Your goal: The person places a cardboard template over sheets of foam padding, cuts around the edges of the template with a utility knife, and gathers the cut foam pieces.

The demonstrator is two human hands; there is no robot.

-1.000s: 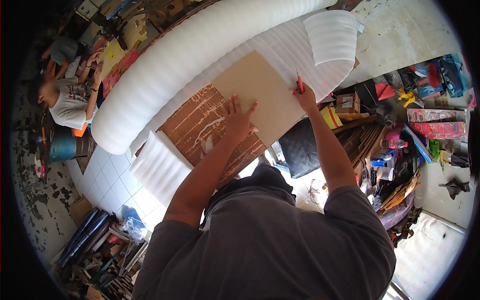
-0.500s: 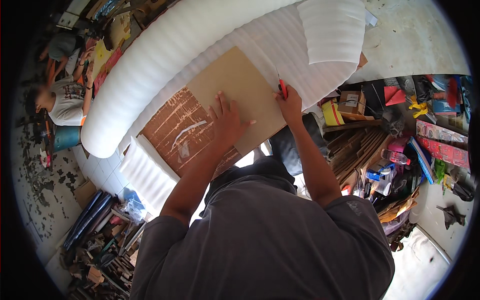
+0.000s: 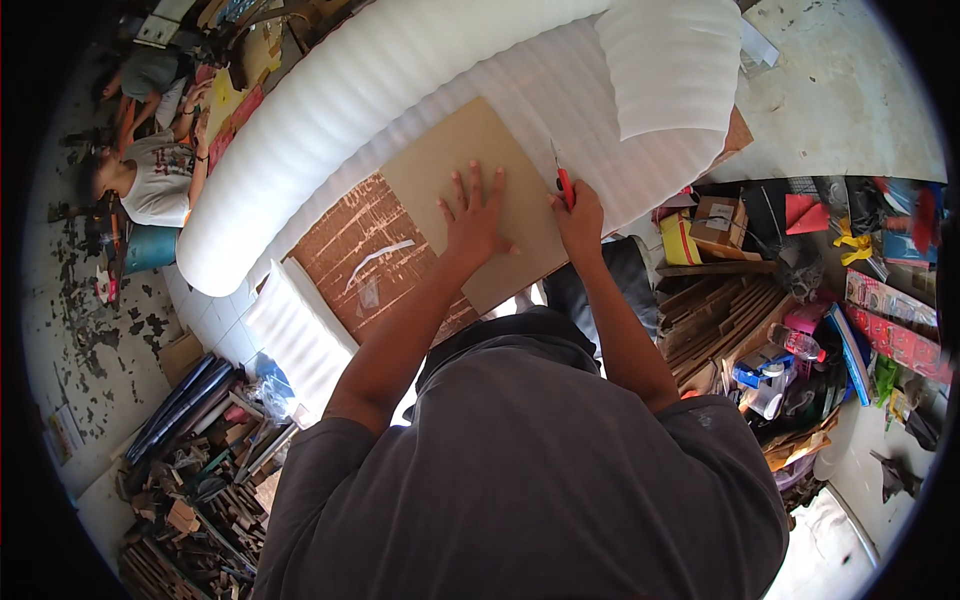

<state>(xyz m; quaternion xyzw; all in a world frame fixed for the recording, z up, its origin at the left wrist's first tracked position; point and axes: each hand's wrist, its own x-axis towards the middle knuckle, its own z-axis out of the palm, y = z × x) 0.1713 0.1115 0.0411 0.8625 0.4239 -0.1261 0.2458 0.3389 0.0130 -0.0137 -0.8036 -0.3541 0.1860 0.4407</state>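
My left hand (image 3: 474, 225) lies flat with fingers spread on a plain tan sheet of board (image 3: 430, 150). My right hand (image 3: 580, 220) is closed round a red-handled utility knife (image 3: 566, 187), its thin blade pointing away from me. That hand is just beyond the board's right edge. The board rests on a white foam sheet (image 3: 525, 85) that covers the table. Left of the board, and meeting its edge, is a worn brown work surface (image 3: 345, 235) with pale scratches and a curved white strip (image 3: 378, 258) on it.
A thick white foam roll (image 3: 300, 130) runs along the far side. A folded foam flap (image 3: 670, 70) lies at far right. Cartons (image 3: 718, 222), stacked cardboard (image 3: 715, 315) and clutter stand to the right. Another person (image 3: 160, 180) sits at far left. Wood scraps (image 3: 200, 500) fill the lower left.
My left hand has slid a little right and farther away over the board, fingers still spread. The knife stays in my right hand, and the whole view has shifted slightly.
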